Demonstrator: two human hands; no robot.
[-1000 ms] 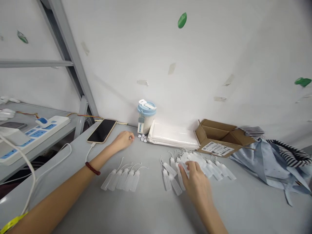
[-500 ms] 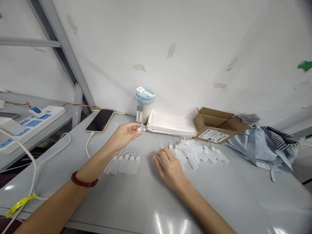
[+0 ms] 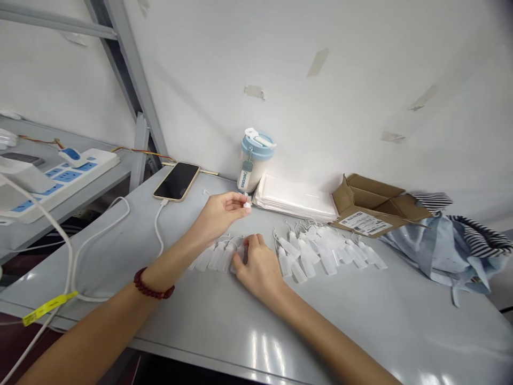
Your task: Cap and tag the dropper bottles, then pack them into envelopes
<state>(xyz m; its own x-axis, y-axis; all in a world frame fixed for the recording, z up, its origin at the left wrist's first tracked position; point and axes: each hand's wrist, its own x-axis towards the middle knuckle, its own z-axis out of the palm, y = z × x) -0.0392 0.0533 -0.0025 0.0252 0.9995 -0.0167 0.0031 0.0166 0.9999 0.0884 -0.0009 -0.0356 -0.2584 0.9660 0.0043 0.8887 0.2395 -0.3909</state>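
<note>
My left hand (image 3: 219, 214) hovers above the grey table (image 3: 248, 321), its thumb and fingers pinched on a small white cap (image 3: 247, 204). Below it lies a short row of small translucent squeeze bottles (image 3: 214, 256) with looped tethers. My right hand (image 3: 256, 264) rests on the right end of that row, fingers curled over a bottle that is mostly hidden. A larger group of the same bottles (image 3: 328, 251) lies just to the right of my right hand.
A blue-lidded cup (image 3: 253, 160) and a stack of white bags (image 3: 296, 198) stand by the wall. An open cardboard box (image 3: 371, 206) and bundled clothing (image 3: 449, 240) lie right. A phone (image 3: 177, 181) with its white cable (image 3: 100, 240) and a power strip (image 3: 60, 179) lie left.
My left hand lifted from the table near the cup with a small white cap. My right hand moved left from the larger group of bottles onto the end of the short row.
</note>
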